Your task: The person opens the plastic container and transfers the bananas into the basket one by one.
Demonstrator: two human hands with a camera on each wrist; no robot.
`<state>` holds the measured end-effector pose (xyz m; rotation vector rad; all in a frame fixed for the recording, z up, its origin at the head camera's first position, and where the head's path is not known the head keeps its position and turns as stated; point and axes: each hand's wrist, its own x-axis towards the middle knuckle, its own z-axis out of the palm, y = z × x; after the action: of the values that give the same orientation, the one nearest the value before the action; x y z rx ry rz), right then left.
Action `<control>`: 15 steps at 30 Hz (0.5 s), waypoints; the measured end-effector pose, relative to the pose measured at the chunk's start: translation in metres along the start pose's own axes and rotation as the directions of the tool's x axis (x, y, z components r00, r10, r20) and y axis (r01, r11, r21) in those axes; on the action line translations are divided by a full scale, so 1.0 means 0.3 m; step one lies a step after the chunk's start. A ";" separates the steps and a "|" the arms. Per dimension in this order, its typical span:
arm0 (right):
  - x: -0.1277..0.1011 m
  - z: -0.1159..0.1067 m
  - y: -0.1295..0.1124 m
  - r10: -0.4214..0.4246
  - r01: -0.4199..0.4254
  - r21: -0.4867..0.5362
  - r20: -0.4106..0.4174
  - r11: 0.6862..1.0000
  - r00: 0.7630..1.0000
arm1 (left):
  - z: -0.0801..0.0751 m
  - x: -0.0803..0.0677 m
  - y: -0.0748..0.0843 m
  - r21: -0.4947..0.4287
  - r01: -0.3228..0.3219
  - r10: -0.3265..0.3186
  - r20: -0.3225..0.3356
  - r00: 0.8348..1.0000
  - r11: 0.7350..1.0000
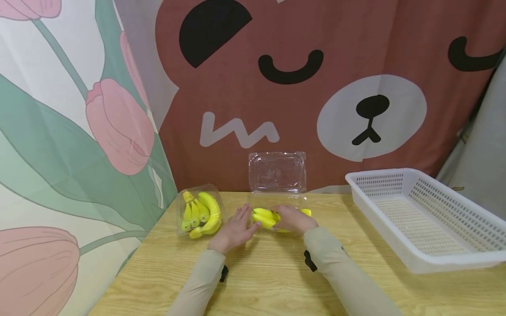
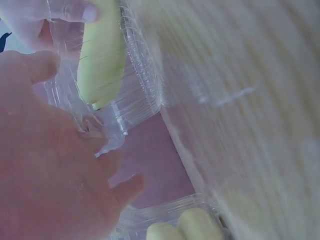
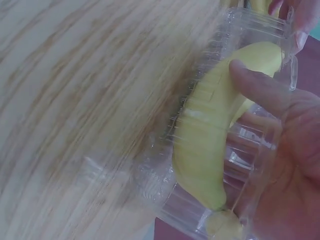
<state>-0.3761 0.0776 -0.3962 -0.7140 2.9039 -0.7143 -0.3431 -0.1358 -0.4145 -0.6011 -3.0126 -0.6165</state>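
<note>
An open clear plastic clamshell box (image 1: 276, 172) stands at the table's far middle with its lid upright. A yellow banana bunch (image 1: 264, 217) lies in its tray. My right hand (image 1: 293, 219) grips the bunch (image 3: 205, 150), thumb across the top, inside the clear tray (image 3: 162, 182). My left hand (image 1: 236, 229) lies with straight fingers against the tray's left edge (image 2: 142, 85), beside a banana (image 2: 102, 55). Its palm (image 2: 45, 175) fills the left wrist view. A closed clear box with another banana bunch (image 1: 200, 214) sits just left of it.
A white perforated basket (image 1: 435, 259) stands at the right of the wooden table (image 1: 269, 281). A curtain with a bear face and a tulip print hangs directly behind and to the left.
</note>
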 end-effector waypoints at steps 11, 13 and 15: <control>0.006 0.002 0.007 -0.030 0.027 -0.056 -0.044 0.998 0.999 | -0.004 -0.002 0.008 0.016 0.015 -0.015 -0.001 1.000 1.000; 0.004 0.001 0.009 -0.026 0.024 -0.036 -0.048 0.999 0.999 | -0.001 -0.002 0.006 0.018 0.015 -0.015 -0.004 1.000 1.000; 0.002 -0.002 0.011 -0.020 0.019 -0.016 -0.056 1.000 0.998 | 0.001 -0.001 0.005 0.016 0.017 -0.017 -0.003 1.000 1.000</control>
<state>-0.3781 0.0802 -0.3972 -0.7371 2.9600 -0.7271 -0.3423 -0.1345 -0.4143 -0.5737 -3.0201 -0.5923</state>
